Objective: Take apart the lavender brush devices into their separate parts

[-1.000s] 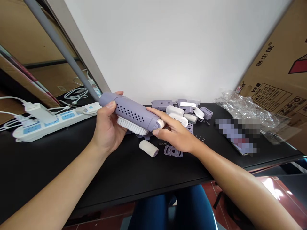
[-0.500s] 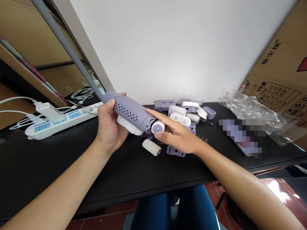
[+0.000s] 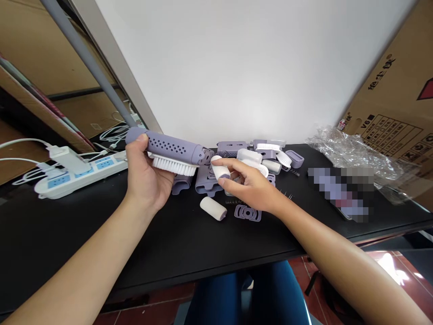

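Note:
My left hand (image 3: 149, 176) grips a purple brush (image 3: 169, 146) with a perforated body and white bristles underneath, held above the table. Between the thumb and fingers of my right hand (image 3: 246, 183) is a white roller (image 3: 220, 169) with a purple end cap. It sits just off the brush's open right end; whether they touch I cannot tell. A second white roller (image 3: 213, 208) lies on the table below. Near it rest a flat purple slotted plate (image 3: 248, 213) and purple housings (image 3: 207, 180), partly hidden behind the hands.
Several purple and white brush parts (image 3: 269, 148) are piled against the white wall. Left stands a power strip (image 3: 81, 174) with plugs and cables. On the right lie crumpled clear plastic (image 3: 358, 153) and a blurred flat object (image 3: 338, 194) before a cardboard box (image 3: 389, 117).
The brush has moved left and levelled out. In my right hand the roller has come away from the brush's end and turned, so its side now shows.

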Motion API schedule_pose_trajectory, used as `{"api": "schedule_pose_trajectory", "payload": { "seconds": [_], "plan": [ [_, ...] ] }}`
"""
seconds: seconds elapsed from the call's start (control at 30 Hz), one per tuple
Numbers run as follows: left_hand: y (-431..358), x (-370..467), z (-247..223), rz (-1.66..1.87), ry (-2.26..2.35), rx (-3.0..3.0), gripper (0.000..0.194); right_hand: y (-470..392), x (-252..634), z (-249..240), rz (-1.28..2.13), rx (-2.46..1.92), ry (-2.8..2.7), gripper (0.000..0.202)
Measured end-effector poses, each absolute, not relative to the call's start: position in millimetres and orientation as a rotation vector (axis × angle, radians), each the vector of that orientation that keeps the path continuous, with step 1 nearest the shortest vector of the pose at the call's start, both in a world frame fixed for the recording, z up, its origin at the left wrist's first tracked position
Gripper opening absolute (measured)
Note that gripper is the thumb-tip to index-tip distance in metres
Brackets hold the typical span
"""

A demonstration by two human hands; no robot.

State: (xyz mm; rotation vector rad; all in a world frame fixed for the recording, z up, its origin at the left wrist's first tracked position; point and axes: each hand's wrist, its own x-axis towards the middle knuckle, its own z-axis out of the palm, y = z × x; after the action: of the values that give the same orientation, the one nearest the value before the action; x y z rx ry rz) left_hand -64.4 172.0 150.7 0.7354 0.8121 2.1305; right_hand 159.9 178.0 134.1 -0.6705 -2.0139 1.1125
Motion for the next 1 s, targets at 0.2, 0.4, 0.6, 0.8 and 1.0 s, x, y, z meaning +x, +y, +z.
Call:
{"api": "schedule_pose_trajectory", "payload": {
  "seconds": [0.2,0.4,0.6,0.8,1.0],
  "plan": [
    [172,-68,153,2.125,0.849,0.710,0.029,198,186,145,0.804,-0.734,-1.888,0.028],
    [172,-66,153,2.129,0.859,0.713,0.028,222,227,160,0.269,-1.352,-1.885,0.054],
    [172,-67,152,2.144,0.835,0.691,0.026,233,234,151,0.140,-1.607,-2.070,0.057],
    [173,-68,150,2.144,0.842,0.719,0.030,233,228,145,0.101,-1.622,-2.144,0.056],
    [172,-67,152,2.136,0.806,0.695,0.026,233,228,145,0.157,-1.678,-2.200,0.057]
  ]
}}
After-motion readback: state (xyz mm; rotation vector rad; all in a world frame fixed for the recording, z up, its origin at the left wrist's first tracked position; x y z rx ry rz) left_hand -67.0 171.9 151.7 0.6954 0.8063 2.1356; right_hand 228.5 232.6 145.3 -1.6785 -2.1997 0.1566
